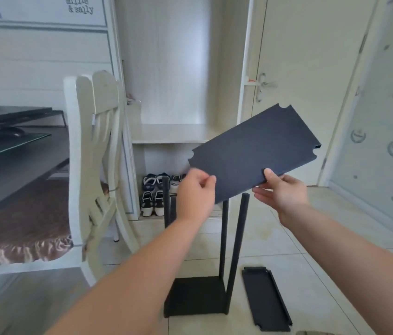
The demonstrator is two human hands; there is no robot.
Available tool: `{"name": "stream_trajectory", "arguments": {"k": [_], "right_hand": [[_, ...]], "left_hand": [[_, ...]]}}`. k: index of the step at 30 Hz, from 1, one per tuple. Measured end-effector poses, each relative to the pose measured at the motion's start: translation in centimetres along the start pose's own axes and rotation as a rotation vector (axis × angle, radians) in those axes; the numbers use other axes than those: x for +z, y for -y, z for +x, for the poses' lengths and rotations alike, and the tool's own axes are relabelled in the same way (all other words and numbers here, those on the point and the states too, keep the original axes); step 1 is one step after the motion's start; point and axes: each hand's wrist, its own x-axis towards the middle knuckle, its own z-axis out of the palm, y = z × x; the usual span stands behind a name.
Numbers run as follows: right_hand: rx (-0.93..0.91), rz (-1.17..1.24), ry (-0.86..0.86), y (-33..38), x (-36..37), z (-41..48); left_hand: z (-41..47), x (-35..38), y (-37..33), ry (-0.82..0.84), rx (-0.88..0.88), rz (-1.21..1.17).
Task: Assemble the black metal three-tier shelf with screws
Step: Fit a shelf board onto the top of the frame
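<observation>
Off to the far left a dark bench [21, 160] stands behind a white wooden chair with a brown cushion [94, 141], and pairs of black-and-white shoes [153, 194] sit low in a white cabinet. Nearer the middle, the left grip [196, 189] pinches the lower left end of a flat black metal shelf panel with notched corners [251, 153], held tilted in the air over four upright black poles [237, 238] rising from a black base panel on the floor [195, 296]. The right grip [280, 189] pinches the panel's near long edge, thumb on top and fingers beneath. The panel looks like thin painted sheet: probably light and stiff, smooth enough to slip, perhaps sharp at the cut notches. Holding the long edges seems wise, leaving the corners free to meet the poles. Just right of the base, a second black tray-like shelf panel [265, 298] lies on the pale glossy floor tiles [311, 262], a hard surface on which the frame could slide. Beyond is a cream door with a lever handle [263, 84], then patterned wallpaper.
</observation>
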Motion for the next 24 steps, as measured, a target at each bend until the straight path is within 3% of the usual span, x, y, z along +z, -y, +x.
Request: {"name": "stream_trajectory", "arguments": {"k": [4,7,10,16,24], "right_hand": [[0.027,0.059,-0.069,-2.7,3.0,0.6],[0.052,0.116,-0.12,-4.8,5.1,1.9],[0.107,0.181,-0.145,-7.1,7.4,4.5],[0.248,0.228,-0.143,-12.5,11.2,11.4],[0.334,0.1,-0.087,-12.8,11.9,13.4]], "left_hand": [[-1.0,-0.1,3.3,0.234,-0.309,-0.185],[-0.1,0.8,5.2,0.268,-0.567,-0.386],[1.9,2.7,7.1,0.275,-0.705,-0.504],[8.0,7.5,11.2,0.09,-0.769,-0.561],[10.0,9.0,12.4,0.033,-0.79,-0.512]]}}
